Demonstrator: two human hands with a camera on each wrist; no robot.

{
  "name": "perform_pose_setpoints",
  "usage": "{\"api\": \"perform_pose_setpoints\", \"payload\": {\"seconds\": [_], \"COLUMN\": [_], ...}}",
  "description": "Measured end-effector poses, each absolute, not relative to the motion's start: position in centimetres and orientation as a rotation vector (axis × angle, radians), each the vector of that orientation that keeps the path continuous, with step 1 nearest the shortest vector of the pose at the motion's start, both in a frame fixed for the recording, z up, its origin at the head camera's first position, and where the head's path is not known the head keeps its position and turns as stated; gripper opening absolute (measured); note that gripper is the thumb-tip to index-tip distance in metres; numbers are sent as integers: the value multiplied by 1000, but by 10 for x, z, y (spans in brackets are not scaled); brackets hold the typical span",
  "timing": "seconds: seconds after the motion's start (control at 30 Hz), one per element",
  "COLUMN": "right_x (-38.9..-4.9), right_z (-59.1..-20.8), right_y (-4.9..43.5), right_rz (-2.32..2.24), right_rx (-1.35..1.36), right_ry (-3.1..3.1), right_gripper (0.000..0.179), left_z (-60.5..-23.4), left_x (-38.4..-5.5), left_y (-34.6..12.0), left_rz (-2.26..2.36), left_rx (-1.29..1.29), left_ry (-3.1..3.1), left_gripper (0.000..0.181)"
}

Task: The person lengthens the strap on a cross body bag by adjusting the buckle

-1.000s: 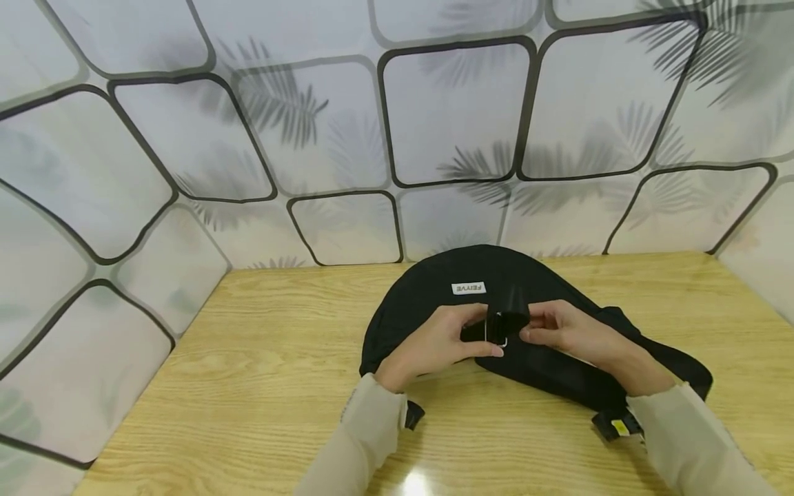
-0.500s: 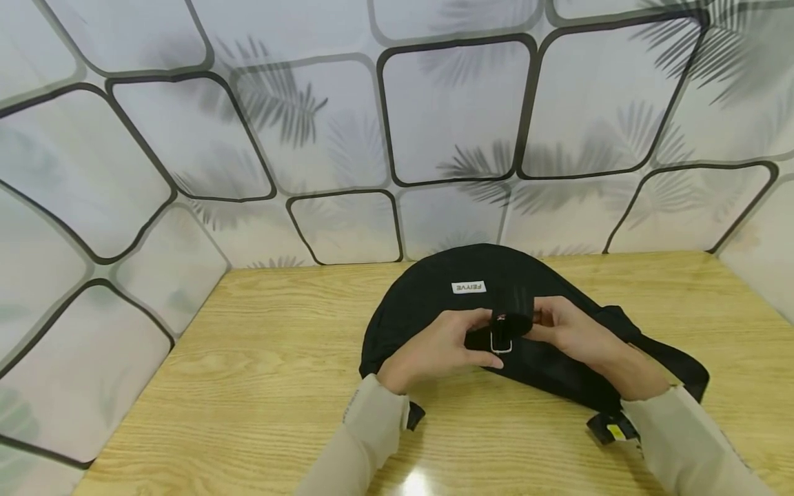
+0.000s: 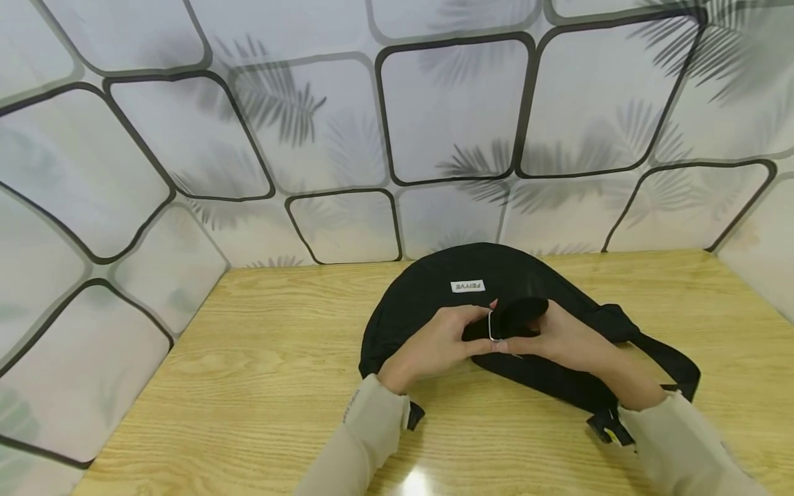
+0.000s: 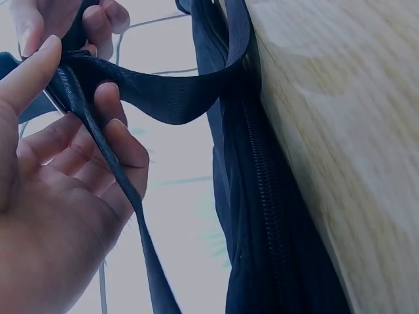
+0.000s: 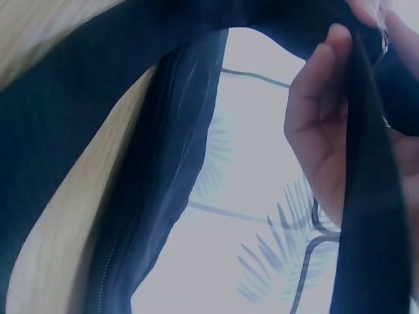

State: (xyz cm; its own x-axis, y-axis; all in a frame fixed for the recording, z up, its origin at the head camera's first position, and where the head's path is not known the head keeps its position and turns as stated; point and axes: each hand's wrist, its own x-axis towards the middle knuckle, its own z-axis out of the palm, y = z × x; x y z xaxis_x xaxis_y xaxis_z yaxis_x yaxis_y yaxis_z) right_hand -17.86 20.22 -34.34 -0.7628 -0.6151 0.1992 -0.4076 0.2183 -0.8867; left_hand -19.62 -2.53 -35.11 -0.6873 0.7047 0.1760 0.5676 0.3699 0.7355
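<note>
A black bag (image 3: 428, 289) with a white label (image 3: 468, 286) lies on the wooden table. Over its front, my left hand (image 3: 428, 344) pinches the black webbing strap (image 4: 170, 98) at a thin metal buckle (image 3: 492, 326), thumb below and fingers above. From the other side my right hand (image 3: 573, 341) pinches the strap right at the buckle, its thumb tip close to the left thumb. The strap bends into a loop between the hands. One strap end hangs down past the left fingers in the left wrist view. The right fingertips are partly hidden behind the loop.
A wider part of the bag's strap (image 3: 673, 358) curves across the table (image 3: 260, 386) at the right. Black clips (image 3: 611, 427) lie near the right sleeve, and another black end (image 3: 415, 415) by the left sleeve. A patterned curtain (image 3: 459, 110) stands behind the table.
My right hand has moved left to the buckle, and its thumb now meets the left hand there. The strap loop has turned and widened. My left hand stays nearly in place.
</note>
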Motion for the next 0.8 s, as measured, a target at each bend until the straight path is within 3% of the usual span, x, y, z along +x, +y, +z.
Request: {"api": "perform_pose_setpoints", "payload": {"seconds": [0.27,0.57,0.8], "right_x": [-175,-175,-179], "right_z": [-342,-340,-339], "right_y": [198,201,201], "right_rz": [-1455,-1314,-1283], "right_rx": [-850,-829,-860], "right_ry": [2525,2646,2697], "right_gripper": [43,30,39], "left_z": [-352,-356,-357], "left_x": [-197,-197,-197], "left_y": [-24,-24,-28], "left_rz": [1155,1105,1102], "left_rx": [1179,1208,1234], "left_ry": [2500,2537,2596], "left_gripper": [40,54,47]}}
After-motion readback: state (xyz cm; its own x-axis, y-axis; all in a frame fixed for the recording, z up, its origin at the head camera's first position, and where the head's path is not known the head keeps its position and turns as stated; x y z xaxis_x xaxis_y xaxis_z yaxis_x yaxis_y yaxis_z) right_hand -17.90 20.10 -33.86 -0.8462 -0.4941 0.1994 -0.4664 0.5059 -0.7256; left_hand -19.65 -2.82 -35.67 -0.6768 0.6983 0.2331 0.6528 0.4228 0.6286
